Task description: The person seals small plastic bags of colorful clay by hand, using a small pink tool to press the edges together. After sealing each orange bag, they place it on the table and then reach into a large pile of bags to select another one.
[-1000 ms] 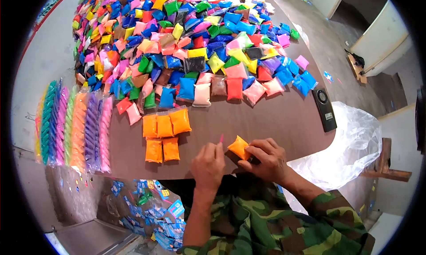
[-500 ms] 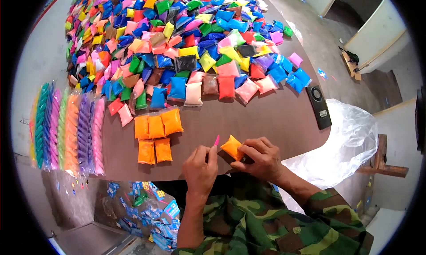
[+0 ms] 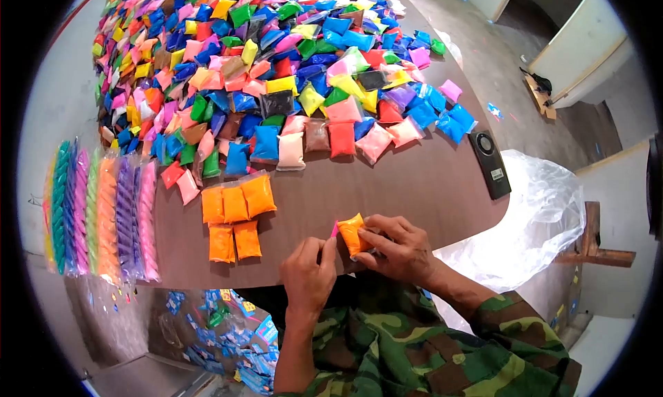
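My left hand pinches a small pink stick between thumb and fingers, its tip pointing up. In my right hand is an orange packet, held over the table's front edge with the fingers closed on its right side. The stick's tip is close beside the packet's left edge; whether they touch I cannot tell. Left of my hands, several orange packets lie in two rows on the brown table.
A large pile of coloured packets covers the table's far part. Long twisted coloured strips in clear sleeves lie at the left. A black phone lies near the right edge, beside clear plastic sheeting. Blue packaging is below the table.
The orange packet in my right hand has tilted more upright and shifted slightly left, and the gap between it and the pink stick has narrowed. The view has shifted a little.
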The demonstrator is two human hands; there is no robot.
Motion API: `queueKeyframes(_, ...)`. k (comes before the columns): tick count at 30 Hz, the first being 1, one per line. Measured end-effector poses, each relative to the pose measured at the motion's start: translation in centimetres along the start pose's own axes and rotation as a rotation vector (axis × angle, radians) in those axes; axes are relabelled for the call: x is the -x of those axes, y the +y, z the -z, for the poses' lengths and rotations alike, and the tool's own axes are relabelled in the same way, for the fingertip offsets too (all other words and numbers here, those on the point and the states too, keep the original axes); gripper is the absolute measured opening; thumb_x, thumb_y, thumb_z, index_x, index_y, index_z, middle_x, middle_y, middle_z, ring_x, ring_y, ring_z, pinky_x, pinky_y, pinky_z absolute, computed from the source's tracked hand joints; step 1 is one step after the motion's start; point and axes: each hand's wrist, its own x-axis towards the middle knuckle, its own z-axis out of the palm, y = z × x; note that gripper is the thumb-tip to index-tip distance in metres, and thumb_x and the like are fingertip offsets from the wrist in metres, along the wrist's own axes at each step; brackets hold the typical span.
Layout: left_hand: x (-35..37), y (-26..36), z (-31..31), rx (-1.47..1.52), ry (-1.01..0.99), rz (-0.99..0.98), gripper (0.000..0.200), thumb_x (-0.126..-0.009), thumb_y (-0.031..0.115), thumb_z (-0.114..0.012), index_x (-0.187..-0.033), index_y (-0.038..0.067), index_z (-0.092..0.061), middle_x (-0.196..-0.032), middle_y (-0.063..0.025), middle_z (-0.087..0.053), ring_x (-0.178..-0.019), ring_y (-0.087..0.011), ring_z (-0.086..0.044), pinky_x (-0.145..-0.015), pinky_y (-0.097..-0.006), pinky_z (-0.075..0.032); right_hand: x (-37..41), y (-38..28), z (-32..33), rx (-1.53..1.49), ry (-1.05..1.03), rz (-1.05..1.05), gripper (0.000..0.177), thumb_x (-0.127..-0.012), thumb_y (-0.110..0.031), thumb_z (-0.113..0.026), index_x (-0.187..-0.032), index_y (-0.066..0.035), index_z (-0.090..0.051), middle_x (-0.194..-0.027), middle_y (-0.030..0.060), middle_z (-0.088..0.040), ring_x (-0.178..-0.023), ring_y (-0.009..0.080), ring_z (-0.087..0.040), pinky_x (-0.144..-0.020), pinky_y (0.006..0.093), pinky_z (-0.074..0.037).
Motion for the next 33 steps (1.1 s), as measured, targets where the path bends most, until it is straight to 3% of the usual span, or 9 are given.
queueKeyframes(3, 0.9, -0.1, -0.1, 0.132, 0.019, -0.028, 0.020, -0.100, 0.014, -0.076, -0.087, 0.002, -0.067, -0.079, -0.0164, -0.069, -0.067, -0.0370, -0.068, -0.058, -0.0440, -0.051, 0.2, 0.1, -0.3, -0.006, -0.010, 0.003, 0.040, -0.088, -0.033, -0.088, -0.118, -0.009, -0.077, -0.120, 0.0066, -0.075, -0.098, 0.0249, -0.072, -0.083, 0.0318, -0.062)
queueKeyframes(6, 1.1, -0.6, 0.2, 0.079, 0.074, 0.094, 0.017, -0.099, 0.013, -0.077, -0.089, 0.003, -0.068, -0.079, -0.0152, -0.069, -0.066, -0.0341, -0.069, -0.058, -0.0418, -0.051, 0.0, 0.0, -0.1, -0.010, -0.017, -0.009, 0.039, -0.089, -0.032, -0.088, -0.118, -0.008, -0.077, -0.124, 0.0069, -0.075, -0.098, 0.0247, -0.072, -0.083, 0.0321, -0.061)
queueKeyframes(10, 1.3, 0.1, -0.7, 0.017, -0.015, -0.179, 0.016, -0.100, 0.012, -0.077, -0.092, 0.002, -0.068, -0.080, -0.0140, -0.071, -0.069, -0.0295, -0.072, -0.059, -0.0399, -0.054, -0.3, 0.1, -0.1, -0.023, -0.018, -0.001, 0.039, -0.088, -0.031, -0.088, -0.118, -0.009, -0.077, -0.124, 0.0069, -0.075, -0.096, 0.0242, -0.070, -0.083, 0.0323, -0.061)
queueKeyframes(11, 1.3, 0.1, -0.9, 0.003, -0.018, -0.160, 0.015, -0.100, 0.012, -0.078, -0.092, 0.003, -0.069, -0.083, -0.0145, -0.072, -0.073, -0.0338, -0.074, -0.060, -0.0424, -0.055, -0.3, 0.1, -0.1, -0.023, -0.018, 0.002, 0.039, -0.088, -0.031, -0.088, -0.117, -0.009, -0.077, -0.124, 0.0069, -0.075, -0.096, 0.0240, -0.070, -0.083, 0.0323, -0.060)
queueKeyframes(17, -0.8, -0.4, -0.8, -0.147, 0.057, -0.091, 0.016, -0.100, 0.013, -0.077, -0.091, 0.003, -0.069, -0.082, -0.0140, -0.072, -0.073, -0.0329, -0.073, -0.060, -0.0429, -0.055, -0.7, -0.2, 0.0, -0.025, -0.019, -0.016, 0.041, -0.078, -0.027, -0.094, -0.113, -0.011, -0.079, -0.121, 0.0042, -0.077, -0.091, 0.0233, -0.069, -0.079, 0.0328, -0.060)
queueKeyframes(20, -1.0, -0.9, -0.4, -0.132, 0.060, -0.088, 0.016, -0.100, 0.013, -0.078, -0.090, 0.004, -0.069, -0.082, -0.0142, -0.071, -0.073, -0.0327, -0.073, -0.060, -0.0430, -0.055, -0.5, -0.2, -0.1, -0.023, -0.013, -0.030, 0.040, -0.077, -0.027, -0.094, -0.112, -0.012, -0.079, -0.121, 0.0033, -0.077, -0.091, 0.0229, -0.069, -0.079, 0.0330, -0.060)
queueKeyframes(23, 0.9, -0.5, -0.4, 0.014, 0.061, -0.173, 0.016, -0.100, 0.017, -0.078, -0.091, 0.007, -0.069, -0.082, -0.0122, -0.069, -0.071, -0.0350, -0.072, -0.059, -0.0414, -0.056, -0.6, -0.2, 0.1, -0.031, -0.032, -0.036, 0.036, -0.084, -0.031, -0.090, -0.113, -0.013, -0.078, -0.122, 0.0033, -0.077, -0.091, 0.0226, -0.068, -0.080, 0.0317, -0.059)
queueKeyframes(29, 0.1, -0.7, -1.2, -0.123, 0.033, -0.174, 0.018, -0.100, 0.017, -0.078, -0.090, 0.006, -0.068, -0.082, -0.0116, -0.070, -0.070, -0.0344, -0.071, -0.060, -0.0427, -0.055, -0.7, -0.5, 0.0, -0.019, -0.025, -0.048, 0.038, -0.076, -0.026, -0.094, -0.108, -0.013, -0.081, -0.117, 0.0035, -0.078, -0.087, 0.0233, -0.069, -0.079, 0.0335, -0.060)
queueKeyframes(33, -1.3, -1.0, -1.2, -0.141, 0.076, -0.149, 0.020, -0.101, 0.019, -0.077, -0.090, 0.005, -0.067, -0.083, -0.0130, -0.070, -0.070, -0.0350, -0.071, -0.059, -0.0435, -0.054, -0.7, -0.4, 0.1, -0.001, -0.026, -0.028, 0.035, -0.080, -0.028, -0.091, -0.109, -0.013, -0.078, -0.120, 0.0010, -0.077, -0.089, 0.0222, -0.068, -0.077, 0.0320, -0.060)
